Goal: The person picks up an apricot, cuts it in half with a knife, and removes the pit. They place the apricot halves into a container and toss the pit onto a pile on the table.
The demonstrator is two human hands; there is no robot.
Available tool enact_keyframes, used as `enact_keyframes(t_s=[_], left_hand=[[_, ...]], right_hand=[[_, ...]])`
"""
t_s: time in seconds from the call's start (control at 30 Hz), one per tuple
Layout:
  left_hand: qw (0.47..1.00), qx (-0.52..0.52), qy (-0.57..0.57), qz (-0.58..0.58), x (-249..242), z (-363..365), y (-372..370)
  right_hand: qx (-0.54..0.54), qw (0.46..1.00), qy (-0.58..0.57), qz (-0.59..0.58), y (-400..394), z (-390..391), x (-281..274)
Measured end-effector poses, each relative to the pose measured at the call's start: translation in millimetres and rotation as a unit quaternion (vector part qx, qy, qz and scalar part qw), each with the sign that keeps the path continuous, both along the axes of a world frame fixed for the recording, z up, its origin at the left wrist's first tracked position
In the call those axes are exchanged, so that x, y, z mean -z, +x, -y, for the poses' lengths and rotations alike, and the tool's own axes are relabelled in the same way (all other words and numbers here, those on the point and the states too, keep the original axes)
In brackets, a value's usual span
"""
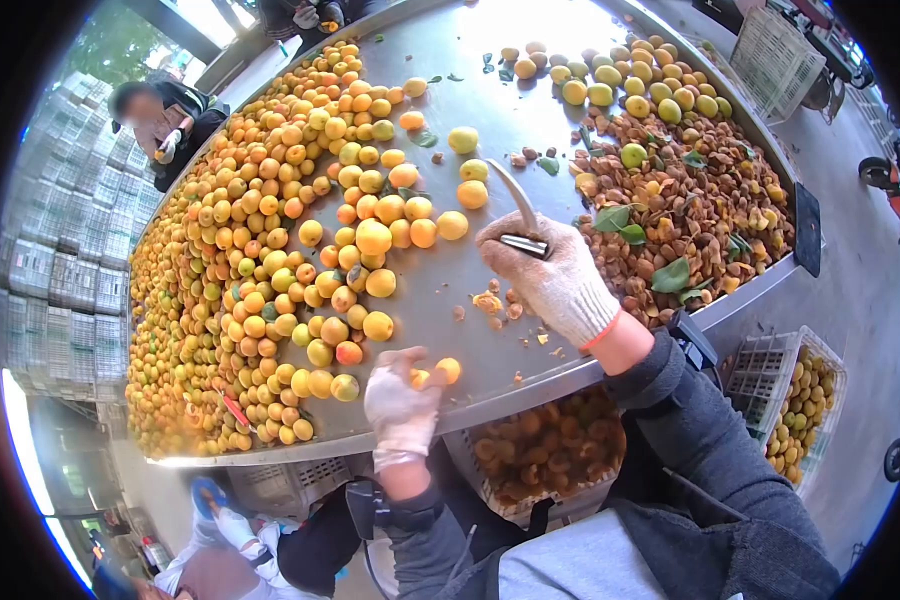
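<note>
My right hand point(555, 272), in a white knit glove, is closed around the handle of a curved knife point(511, 190); its blade points up and away over the metal table. Low on the left, near the table's front edge, my gloved left hand point(402, 398) has its fingers curled round an apricot point(448, 371), with another patch of orange fruit showing between the fingers. A large heap of apricots point(270, 240) spreads just beyond that hand. Scraps of fruit and several pits point(487, 302) lie between my two hands.
Brown pits with leaves point(670, 215) are piled at the right, with greenish apricots point(650, 75) behind. A crate of cut apricots point(545, 455) stands below the table edge, another crate of fruit point(800, 410) to its right. Other people point(160, 120) work around the metal table point(530, 120).
</note>
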State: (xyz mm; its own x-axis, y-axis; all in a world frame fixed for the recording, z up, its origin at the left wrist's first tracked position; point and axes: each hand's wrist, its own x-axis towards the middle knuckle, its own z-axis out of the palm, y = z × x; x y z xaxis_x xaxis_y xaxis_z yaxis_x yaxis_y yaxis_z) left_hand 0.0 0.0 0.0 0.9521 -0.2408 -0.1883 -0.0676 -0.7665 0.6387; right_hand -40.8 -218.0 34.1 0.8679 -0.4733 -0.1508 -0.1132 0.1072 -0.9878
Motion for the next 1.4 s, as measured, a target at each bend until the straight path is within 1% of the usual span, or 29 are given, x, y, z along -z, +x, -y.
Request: enact_keyframes(t_s=[0.03, 0.07, 0.1, 0.17, 0.23, 0.3, 0.33, 0.37, 0.43, 0.5, 0.53, 0.57, 0.63, 0.67, 0.7, 0.77, 0.83, 0.9, 0.93, 0.97, 1.0, 1.03, 1.07, 1.1, 1.17, 1.23, 1.3, 1.37, 1.4], left_hand=[[0.981, 0.104, 0.147, 0.070, 7, 2, 0], [0.926, 0.204, 0.287, 0.138, 13, 4, 3], [0.928, 0.199, 0.274, 0.152, 27, 22, 2], [0.906, 0.221, 0.333, 0.139, 34, 22, 8], [0.914, 0.231, 0.306, 0.131, 28, 19, 16], [0.989, 0.131, 0.067, 0.006, 15, 15, 14], [0.994, 0.112, -0.008, 0.002, 1, 17, 9], [0.993, 0.115, -0.006, -0.001, -15, 16, -4], [0.988, 0.119, -0.090, -0.047, -48, 18, -34], [0.958, 0.273, -0.088, 0.017, -47, 5, -51], [0.950, 0.290, -0.082, 0.083, -56, 9, -58], [0.951, 0.286, -0.078, 0.084, -50, 5, -56], [0.993, 0.047, -0.031, 0.102, -20, -13, -39], [0.983, 0.055, 0.084, 0.154, -4, -27, -25], [0.983, 0.055, 0.083, 0.155, 3, -25, -19], [0.979, 0.110, 0.162, 0.056, 13, -19, -7], [0.981, 0.117, 0.142, 0.068, 23, -19, -3], [0.997, 0.045, -0.042, -0.038, 21, -15, -1], [0.977, -0.013, -0.131, -0.167, 9, -9, 2], [0.977, -0.011, -0.133, -0.167, 4, -8, 1], [0.901, -0.022, -0.358, -0.246, 1, -9, 1], [0.768, -0.030, -0.562, -0.307, 0, -10, 3], [0.719, -0.026, -0.620, -0.313, 0, -7, 7], [0.718, -0.025, -0.624, -0.307, 0, -4, 10], [0.661, -0.023, -0.682, -0.313, 2, 1, 15], [0.667, -0.021, -0.684, -0.294, 12, 8, 17], [0.617, -0.031, -0.720, -0.314, 26, 12, 19], [0.606, -0.022, -0.728, -0.320, 33, 16, 19], [0.599, -0.016, -0.732, -0.323, 32, 17, 18]], right_hand=[[-0.006, 1.000, 0.017, 0.017, 1, -5, 1], [-0.014, 0.999, 0.034, 0.035, 2, -8, 0], [-0.014, 0.999, 0.017, 0.046, -6, 5, -2], [-0.021, 0.998, 0.028, 0.047, -12, 2, -8], [-0.006, 0.998, 0.022, 0.060, -14, 5, -8], [-0.021, 0.997, 0.065, 0.020, -19, 10, -18], [-0.016, 0.997, 0.067, 0.020, -19, 12, -18], [-0.007, 0.998, 0.057, 0.036, -19, 14, -16], [-0.003, 0.998, 0.050, 0.049, -18, 15, -11], [0.031, 0.994, 0.007, 0.103, -13, 14, -5], [0.040, 0.995, 0.019, 0.092, -14, 13, -10], [0.036, 0.995, 0.022, 0.093, -13, 13, -10], [0.025, 0.996, 0.022, 0.083, -15, 12, -10], [-0.005, 0.998, 0.035, 0.043, -19, 13, -17], [-0.005, 0.998, 0.034, 0.044, -20, 12, -17], [-0.024, 0.997, 0.074, 0.024, -19, 8, -15], [-0.034, 0.999, 0.031, 0.020, -16, 6, -13], [-0.039, 0.999, -0.013, 0.012, -13, 6, -5], [-0.034, 0.997, -0.060, 0.022, -11, 4, 1], [-0.031, 0.993, -0.107, 0.032, -10, 3, 4], [-0.048, 0.996, -0.068, 0.014, -10, 1, -1], [-0.051, 0.996, -0.071, 0.018, -9, -2, 2], [-0.069, 0.995, -0.065, 0.014, -8, -5, 7], [-0.088, 0.994, -0.059, 0.010, -7, -8, 10], [-0.089, 0.989, -0.113, 0.022, -9, -17, 9], [-0.114, 0.987, -0.110, 0.035, -10, -27, 17], [-0.134, 0.979, -0.150, 0.034, -12, -33, 20], [-0.179, 0.939, -0.293, 0.026, -14, -41, 24], [-0.173, 0.939, -0.289, 0.068, -14, -45, 23]])
